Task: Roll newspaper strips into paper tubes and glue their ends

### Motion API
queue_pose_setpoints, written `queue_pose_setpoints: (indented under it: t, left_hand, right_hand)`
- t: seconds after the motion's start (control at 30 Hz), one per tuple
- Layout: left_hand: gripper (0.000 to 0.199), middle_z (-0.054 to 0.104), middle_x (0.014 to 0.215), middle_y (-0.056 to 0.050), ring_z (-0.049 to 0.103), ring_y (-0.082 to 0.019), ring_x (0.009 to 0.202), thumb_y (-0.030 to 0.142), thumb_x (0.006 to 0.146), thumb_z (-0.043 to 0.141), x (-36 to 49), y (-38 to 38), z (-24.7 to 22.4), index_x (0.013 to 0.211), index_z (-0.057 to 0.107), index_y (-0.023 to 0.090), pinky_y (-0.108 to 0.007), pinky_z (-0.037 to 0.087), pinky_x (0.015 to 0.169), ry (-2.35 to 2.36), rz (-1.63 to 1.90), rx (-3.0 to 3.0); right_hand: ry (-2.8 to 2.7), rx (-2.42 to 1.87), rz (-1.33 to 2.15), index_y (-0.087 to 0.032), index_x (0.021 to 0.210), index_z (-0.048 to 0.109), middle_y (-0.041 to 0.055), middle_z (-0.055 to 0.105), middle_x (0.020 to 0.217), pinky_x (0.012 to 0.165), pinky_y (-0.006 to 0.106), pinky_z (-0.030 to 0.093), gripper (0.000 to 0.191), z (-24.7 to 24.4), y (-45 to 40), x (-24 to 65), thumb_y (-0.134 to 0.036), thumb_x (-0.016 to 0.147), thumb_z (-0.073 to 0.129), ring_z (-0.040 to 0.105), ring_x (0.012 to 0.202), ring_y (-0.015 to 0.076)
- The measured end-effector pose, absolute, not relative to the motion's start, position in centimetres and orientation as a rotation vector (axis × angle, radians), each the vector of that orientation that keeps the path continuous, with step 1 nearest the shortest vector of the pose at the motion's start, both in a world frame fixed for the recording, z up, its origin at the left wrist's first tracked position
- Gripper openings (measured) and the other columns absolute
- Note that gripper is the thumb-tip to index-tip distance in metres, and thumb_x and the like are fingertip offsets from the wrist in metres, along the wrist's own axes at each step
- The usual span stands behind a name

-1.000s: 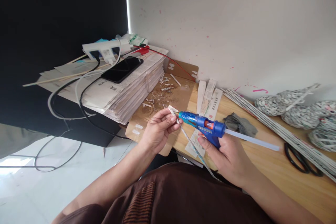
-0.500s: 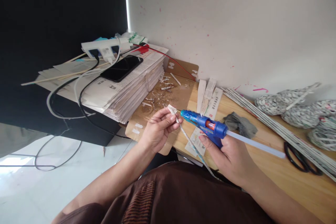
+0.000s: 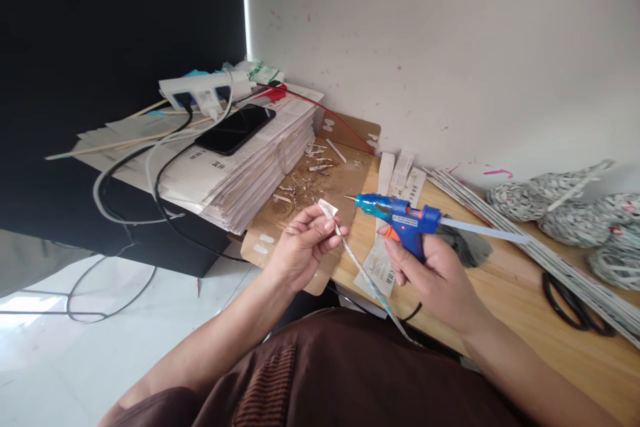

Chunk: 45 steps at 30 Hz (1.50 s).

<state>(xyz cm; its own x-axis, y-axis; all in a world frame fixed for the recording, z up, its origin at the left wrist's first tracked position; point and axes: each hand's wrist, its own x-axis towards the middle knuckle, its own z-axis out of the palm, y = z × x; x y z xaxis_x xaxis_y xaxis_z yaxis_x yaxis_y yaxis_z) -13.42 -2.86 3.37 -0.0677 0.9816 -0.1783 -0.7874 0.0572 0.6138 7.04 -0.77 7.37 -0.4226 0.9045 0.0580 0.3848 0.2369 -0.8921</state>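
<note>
Between the thumb and fingers of my left hand [image 3: 306, 243] is a thin rolled paper stick [image 3: 367, 278], its flat, unrolled paper end poking up above the fingertips. The stick slants down to the right toward my lap. My right hand [image 3: 437, 277] is wrapped round the handle of a blue glue gun [image 3: 400, 213] with an orange trigger and a small red light. A white glue stick [image 3: 483, 229] sticks out of its back. The metal nozzle points left, a little to the right of the paper end and apart from it.
A stack of newspaper [image 3: 250, 193] carries a phone [image 3: 236, 129] and a power strip [image 3: 205, 91]. Paper scraps lie on cardboard [image 3: 345, 180]. Paper strips [image 3: 385, 177], a grey cloth [image 3: 465, 247], black-handled scissors [image 3: 575, 303], paper sticks [image 3: 525, 237] and woven paper pieces [image 3: 565, 220] lie on the table.
My right hand has lifted the glue gun and swung it level, and its nozzle has moved up and away from the paper end. My left hand keeps the stick nearly still.
</note>
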Motion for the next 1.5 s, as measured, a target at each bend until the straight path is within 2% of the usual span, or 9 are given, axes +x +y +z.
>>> queue_pose_setpoints:
  t: [0.17, 0.3, 0.43, 0.57, 0.8, 1.03, 1.23, 1.33, 1.5]
  left_hand:
    - [0.021, 0.071, 0.08, -0.002, 0.073, -0.015, 0.078, 0.007, 0.072, 0.075, -13.8, -2.9, 3.2, 0.085, 0.062, 0.015, -0.016, 0.059, 0.063, 0.659, 1.485, 0.347]
    - [0.022, 0.07, 0.078, -0.002, 0.073, -0.015, 0.077, 0.007, 0.071, 0.076, -13.9, -2.9, 3.2, 0.085, 0.061, 0.014, -0.016, 0.059, 0.063, 0.663, 1.491, 0.348]
    - [0.022, 0.07, 0.079, -0.001, 0.072, -0.014, 0.077, 0.009, 0.071, 0.077, -14.0, -3.0, 3.2, 0.085, 0.061, 0.014, -0.015, 0.058, 0.063, 0.656, 1.505, 0.382]
    - [0.022, 0.071, 0.079, -0.002, 0.072, -0.014, 0.075, 0.011, 0.072, 0.077, -14.0, -3.2, 3.2, 0.086, 0.061, 0.015, -0.015, 0.058, 0.062, 0.659, 1.513, 0.429]
    - [0.021, 0.07, 0.073, 0.001, 0.071, -0.011, 0.068, 0.011, 0.073, 0.077, -13.9, -3.3, 3.0, 0.086, 0.062, 0.015, -0.015, 0.058, 0.061, 0.642, 1.527, 0.451]
    - [0.023, 0.071, 0.08, -0.002, 0.072, -0.013, 0.075, 0.011, 0.072, 0.077, -13.8, -3.2, 3.0, 0.089, 0.062, 0.016, -0.015, 0.058, 0.061, 0.665, 1.531, 0.45]
    - [0.025, 0.07, 0.074, 0.0, 0.071, -0.013, 0.069, 0.011, 0.07, 0.079, -13.7, -3.1, 3.0, 0.088, 0.062, 0.016, -0.015, 0.058, 0.06, 0.655, 1.524, 0.413]
    - [0.024, 0.07, 0.072, 0.001, 0.071, -0.012, 0.066, 0.01, 0.07, 0.078, -13.7, -3.1, 2.9, 0.087, 0.063, 0.016, -0.015, 0.058, 0.06, 0.644, 1.524, 0.415]
    - [0.024, 0.071, 0.08, -0.002, 0.072, -0.014, 0.075, 0.011, 0.071, 0.078, -13.7, -3.2, 2.9, 0.089, 0.062, 0.015, -0.015, 0.058, 0.061, 0.667, 1.516, 0.437]
  right_hand:
    - [-1.906, -1.112, 1.191, -0.02, 0.07, 0.052, -0.0028, 0.048, 0.059, 0.052, 0.025, 0.043, 0.031, 8.0, -1.3, 6.9, -0.04, 0.093, 0.052, 0.049, 0.052, 0.0115]
    - [-1.988, -1.116, 1.045, -0.02, 0.092, 0.062, -0.0023, 0.053, 0.063, 0.053, 0.026, 0.043, 0.017, 7.9, -1.9, 7.2, -0.036, 0.091, 0.057, 0.05, 0.054, 0.0132]
    - [-2.084, -1.079, 0.971, -0.022, 0.104, 0.064, -0.0005, 0.062, 0.076, 0.065, 0.028, 0.048, 0.018, 7.6, -2.3, 7.3, -0.032, 0.091, 0.058, 0.057, 0.066, 0.0158]
    - [-2.142, -1.074, 0.891, -0.023, 0.104, 0.063, 0.0017, 0.066, 0.09, 0.074, 0.03, 0.048, 0.017, 7.8, -2.4, 7.0, -0.032, 0.092, 0.057, 0.061, 0.081, 0.019]
    - [-2.234, -1.086, 0.812, -0.024, 0.11, 0.058, 0.0023, 0.066, 0.094, 0.078, 0.032, 0.049, 0.02, 7.9, -2.5, 6.9, -0.033, 0.093, 0.055, 0.062, 0.083, 0.0197]
    - [-2.319, -1.216, 0.584, -0.023, 0.099, 0.057, 0.0045, 0.068, 0.084, 0.067, 0.033, 0.049, 0.015, 7.6, -2.8, 7.5, -0.036, 0.093, 0.052, 0.066, 0.077, 0.0235]
    - [-2.357, -1.206, 0.611, -0.024, 0.097, 0.056, 0.0024, 0.066, 0.074, 0.059, 0.031, 0.047, 0.014, 7.8, -2.8, 7.4, -0.037, 0.094, 0.05, 0.065, 0.067, 0.0221]
    - [-2.377, -1.193, 0.618, -0.025, 0.099, 0.056, 0.002, 0.065, 0.074, 0.059, 0.032, 0.047, 0.013, 7.8, -2.8, 7.4, -0.036, 0.094, 0.05, 0.065, 0.066, 0.0219]
    - [-2.359, -1.2, 0.551, -0.025, 0.097, 0.054, 0.0033, 0.066, 0.078, 0.065, 0.035, 0.047, 0.011, 7.9, -2.7, 7.4, -0.034, 0.093, 0.05, 0.065, 0.069, 0.0234]
